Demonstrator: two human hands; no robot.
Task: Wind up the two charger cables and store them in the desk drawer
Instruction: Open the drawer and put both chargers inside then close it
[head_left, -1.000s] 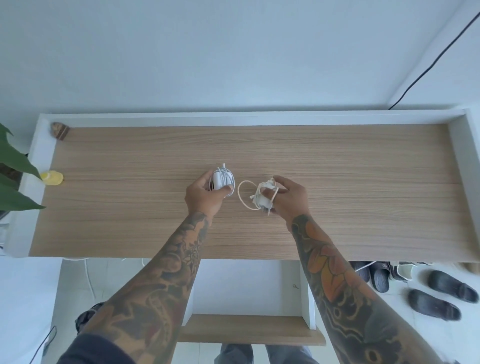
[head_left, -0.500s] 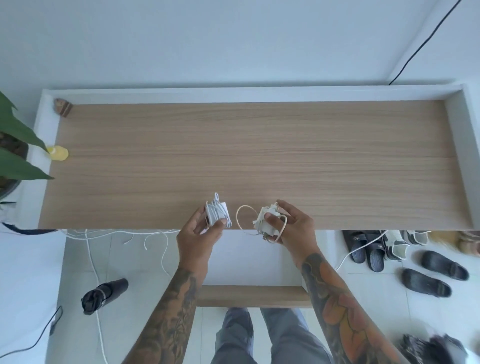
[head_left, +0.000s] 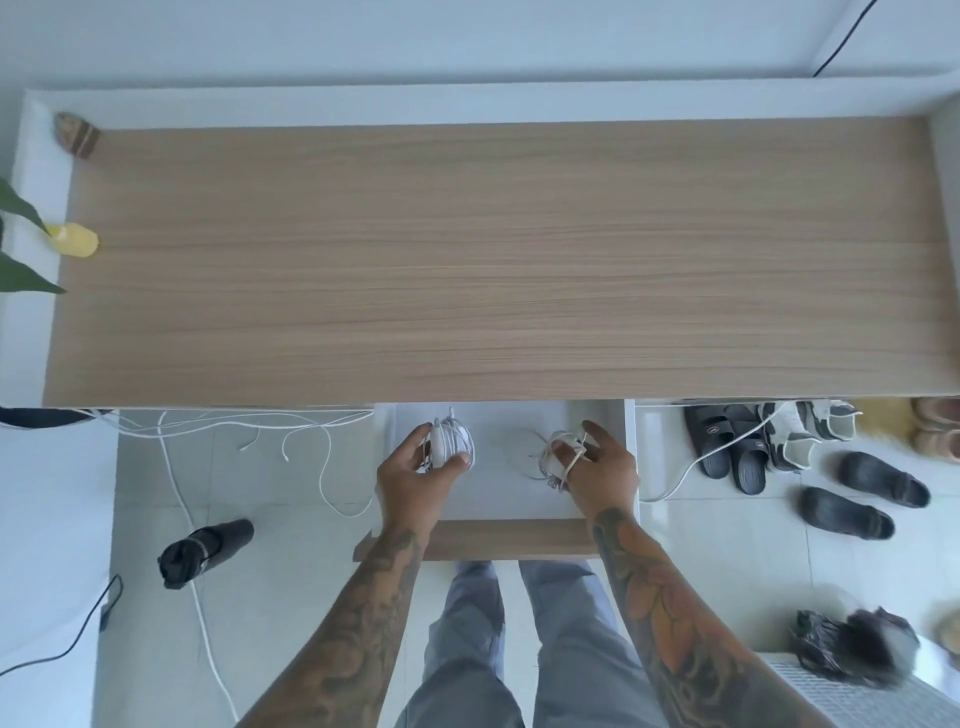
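Storing step. Left hand (head_left: 415, 475) grips wound charger (head_left: 451, 441); right hand (head_left: 602, 470) grips looser charger bundle (head_left: 558, 457), seemingly over open drawer (head_left: 498, 499), table's 6 o'clock. Next: lower, let go.

Light wood-grain surface (head_left: 498, 260) with white edging; white drawer (head_left: 498, 499) with a wood front; both cables (head_left: 451, 441) white; yellow object (head_left: 77, 240) at left; dark grey sandals (head_left: 737, 447) on white floor tiles (head_left: 291, 597)

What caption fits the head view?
Left hand and right hand hold wound chargers over the open drawer.
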